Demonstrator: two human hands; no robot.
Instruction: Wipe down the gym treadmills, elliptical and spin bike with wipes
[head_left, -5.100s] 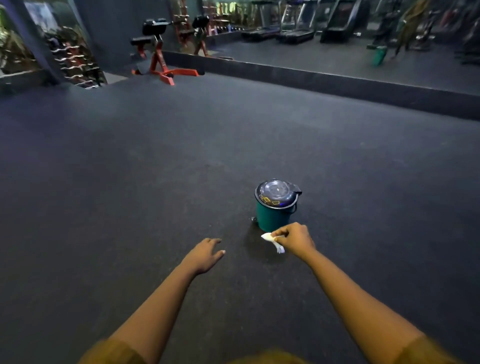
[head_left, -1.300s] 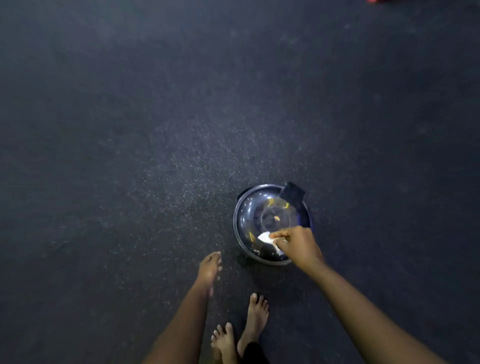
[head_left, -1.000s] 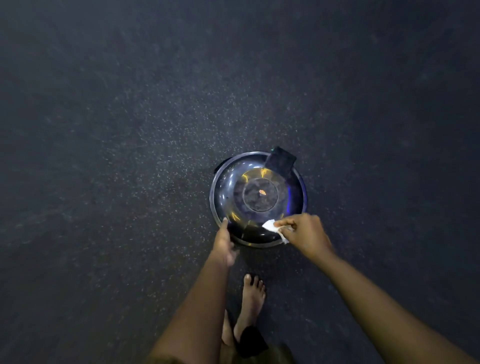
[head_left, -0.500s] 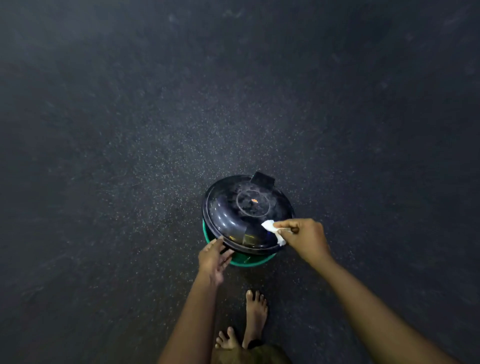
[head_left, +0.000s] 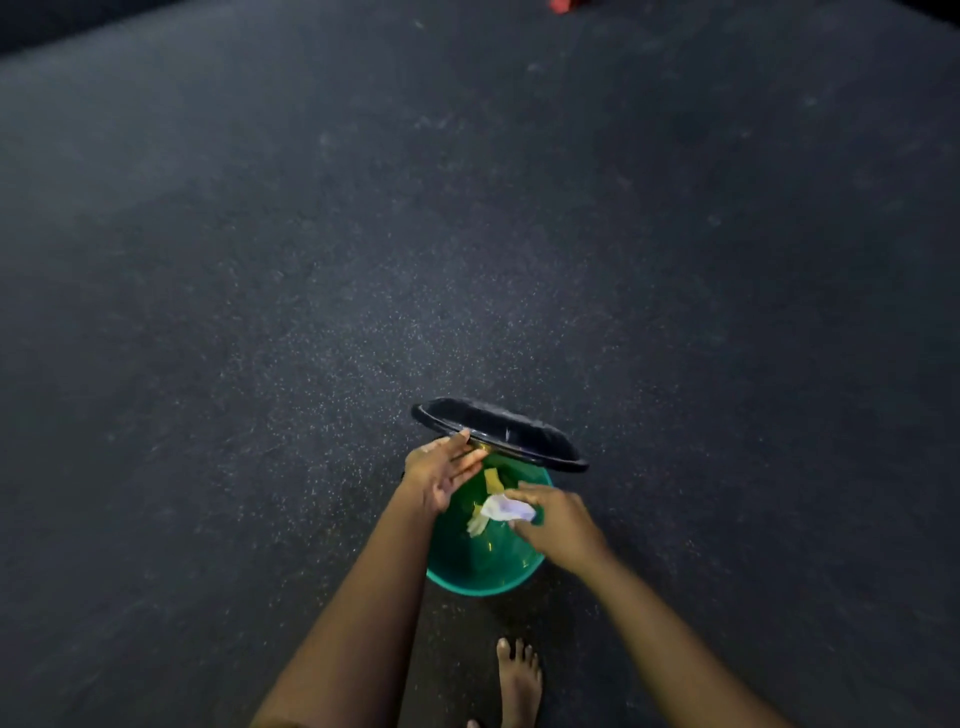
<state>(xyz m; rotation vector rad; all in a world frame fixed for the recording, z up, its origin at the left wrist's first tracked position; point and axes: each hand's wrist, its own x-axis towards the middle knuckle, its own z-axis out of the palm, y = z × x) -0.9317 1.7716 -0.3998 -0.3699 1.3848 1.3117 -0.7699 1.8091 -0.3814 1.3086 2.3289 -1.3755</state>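
lid (head_left: 498, 431) is held tilted open by straight fingers of the left hand (head_left: 441, 475) | white wipe (head_left: 506, 508) is pinched by the right hand (head_left: 561, 525) above the open green bin (head_left: 483, 584) on dark floor (head_left: 311, 260)

Floor (head_left: 311, 260): dark, finely speckled, fills the view.
Bin (head_left: 478, 571): green, round, stands on the floor, open.
Lid (head_left: 498, 431): black, tilted up over the bin's far rim.
Scraps (head_left: 491, 480): yellowish pieces inside the bin.
Red thing (head_left: 563, 4): cut off at the top edge, unclear.
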